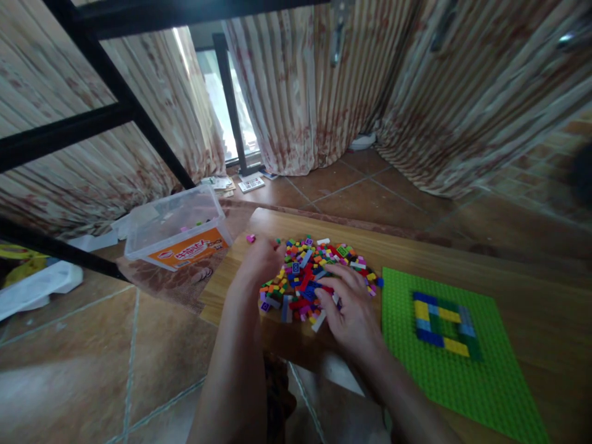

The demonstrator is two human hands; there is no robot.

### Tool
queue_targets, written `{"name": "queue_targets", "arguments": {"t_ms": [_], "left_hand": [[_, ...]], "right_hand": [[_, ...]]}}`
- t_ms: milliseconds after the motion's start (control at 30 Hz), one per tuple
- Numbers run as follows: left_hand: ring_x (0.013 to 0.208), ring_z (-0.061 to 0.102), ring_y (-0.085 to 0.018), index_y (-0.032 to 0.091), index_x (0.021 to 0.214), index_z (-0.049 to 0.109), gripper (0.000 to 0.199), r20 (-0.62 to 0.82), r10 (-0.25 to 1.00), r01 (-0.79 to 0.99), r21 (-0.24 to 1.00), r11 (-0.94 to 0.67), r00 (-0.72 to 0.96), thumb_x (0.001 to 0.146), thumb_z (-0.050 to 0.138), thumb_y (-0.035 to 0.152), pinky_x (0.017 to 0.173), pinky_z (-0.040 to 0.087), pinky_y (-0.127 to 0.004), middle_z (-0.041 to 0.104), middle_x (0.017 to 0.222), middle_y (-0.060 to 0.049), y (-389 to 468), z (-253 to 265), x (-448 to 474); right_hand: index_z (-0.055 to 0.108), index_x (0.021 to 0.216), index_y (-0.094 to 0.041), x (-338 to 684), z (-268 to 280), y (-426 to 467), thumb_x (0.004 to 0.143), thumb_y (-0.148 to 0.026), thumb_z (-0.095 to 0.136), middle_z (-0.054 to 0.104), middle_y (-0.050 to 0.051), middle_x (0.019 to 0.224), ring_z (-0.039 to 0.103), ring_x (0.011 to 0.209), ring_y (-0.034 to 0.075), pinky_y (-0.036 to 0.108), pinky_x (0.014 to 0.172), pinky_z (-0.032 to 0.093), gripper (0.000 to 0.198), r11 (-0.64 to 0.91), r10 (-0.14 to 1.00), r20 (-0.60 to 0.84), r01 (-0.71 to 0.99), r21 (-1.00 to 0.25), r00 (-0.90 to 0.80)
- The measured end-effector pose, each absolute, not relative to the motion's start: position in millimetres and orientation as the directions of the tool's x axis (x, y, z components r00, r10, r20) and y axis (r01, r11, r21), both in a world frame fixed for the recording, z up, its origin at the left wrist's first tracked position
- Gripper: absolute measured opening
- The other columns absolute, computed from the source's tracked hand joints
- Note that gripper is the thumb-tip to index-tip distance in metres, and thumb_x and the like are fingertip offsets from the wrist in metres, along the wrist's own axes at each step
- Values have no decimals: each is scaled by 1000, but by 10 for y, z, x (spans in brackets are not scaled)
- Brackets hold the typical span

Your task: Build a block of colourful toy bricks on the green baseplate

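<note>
A heap of small toy building bricks [303, 271] in many colours lies spread on a wooden tabletop [365, 237]. At its left edge, my left hand [263, 259] has its fingers curled in towards the bricks. Whatever it may hold is hidden behind the hand. Over the right side of the heap reaches my right hand [349, 302], thumb and fingers apart. Its fingertips are among the bricks, close to a dark blue brick [309, 291]. To the right lies a green baseplate [499, 382], bearing a square ring of blue, yellow and green bricks [456, 347].
A clear plastic tub [173, 216] with an orange label stands on the floor left of the table. One pink brick [250, 238] lies apart from the heap. Black metal bars [152, 148] cross the upper left. Curtains [305, 92] hang behind, over a tiled floor [83, 357].
</note>
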State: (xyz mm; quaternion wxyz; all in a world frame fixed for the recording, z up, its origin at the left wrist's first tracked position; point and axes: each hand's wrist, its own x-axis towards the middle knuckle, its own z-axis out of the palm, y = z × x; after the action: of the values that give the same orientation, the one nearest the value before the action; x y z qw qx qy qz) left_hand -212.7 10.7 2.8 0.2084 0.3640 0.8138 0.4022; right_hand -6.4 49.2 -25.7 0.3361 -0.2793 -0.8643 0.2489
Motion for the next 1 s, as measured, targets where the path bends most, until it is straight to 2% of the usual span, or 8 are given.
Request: {"name": "queue_targets", "arguments": {"t_ms": [100,167,267,367,467,600,833,1000], "left_hand": [[53,52,-13,18,59,62,26,-77,928,422,875,238,-364,82,54,26,51,40,-23,57,54,0,113,221,-1999],[72,61,-15,18,78,70,13,-19,982,370,925,88,-186,80,58,21,64,48,-24,69,79,-2,132,332,-1884],[94,65,-18,20,103,71,28,10,999,282,959,-21,38,78,61,14,85,51,-29,71,104,-5,166,436,-1715],[98,65,-19,20,108,70,28,9,981,176,983,-44,194,82,59,14,89,51,-31,70,108,-7,199,452,-1608],[92,64,-17,15,100,69,16,-24,956,115,993,-10,293,86,59,17,86,51,-30,70,99,-7,232,398,-1568],[76,58,-12,12,92,64,12,-119,940,114,990,87,318,88,62,24,72,49,-24,64,85,-3,269,317,-1543],[69,58,-10,14,91,61,18,-217,935,48,976,212,280,85,65,30,65,48,-22,63,80,-1,301,319,-1479],[65,58,-9,14,83,60,19,-226,950,70,974,216,216,83,67,31,63,49,-22,63,75,0,325,297,-1502]], "right_hand": [[67,97,-21,42,-172,544,95,-33,51,67,10,113,57,111,25,44,99,43,19,626,726,398,299,-720,-561],[65,95,-22,92,-106,563,95,-34,50,68,8,104,59,103,23,39,93,45,20,564,767,363,285,-776,-530],[63,89,-21,142,-28,579,95,-38,48,64,2,81,59,76,17,30,71,46,24,422,825,242,270,-865,-511],[61,80,-20,173,1,604,96,-44,43,51,-4,61,48,55,13,25,51,35,34,244,869,96,253,-936,-486],[56,69,-20,202,-7,642,96,-48,41,47,-4,56,44,52,12,25,49,31,41,187,891,49,265,-946,-452],[55,67,-20,245,-25,685,96,-50,39,52,-3,57,48,55,12,26,53,33,44,208,903,47,339,-917,-427],[64,110,-22,283,-73,696,93,-44,50,70,4,98,64,84,18,30,74,48,32,177,880,53,222,-959,-473],[66,102,-20,260,-108,703,87,-41,59,70,3,91,63,79,17,29,71,49,26,123,892,63,107,-987,-448]]}}
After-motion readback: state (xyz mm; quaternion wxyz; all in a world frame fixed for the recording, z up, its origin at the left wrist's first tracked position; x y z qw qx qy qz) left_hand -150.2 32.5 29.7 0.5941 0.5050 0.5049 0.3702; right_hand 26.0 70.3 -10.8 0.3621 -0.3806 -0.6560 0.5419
